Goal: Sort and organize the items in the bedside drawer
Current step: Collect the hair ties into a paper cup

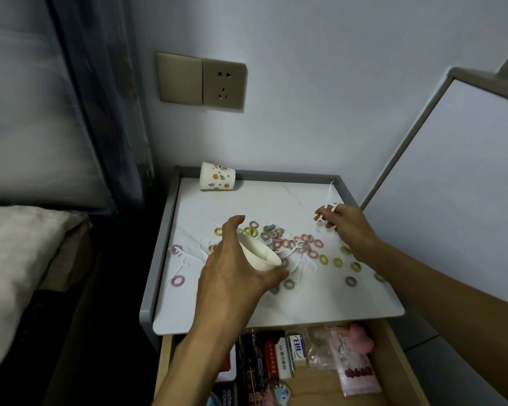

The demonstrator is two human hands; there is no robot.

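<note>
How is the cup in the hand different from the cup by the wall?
The patterned cup by the wall has orange dots and leaves; the white cup in the left hand is plain. The patterned cup lies on its side, untouched; the white cup is gripped and tilted. Both are small cups.

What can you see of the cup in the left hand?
The cup is plain white, paper by its look, with a round rim. The left hand grips its side, holding it tilted, mouth up and rightward, above the hair rings scattered on the nightstand top. Something thin may lie inside; unclear.
</note>
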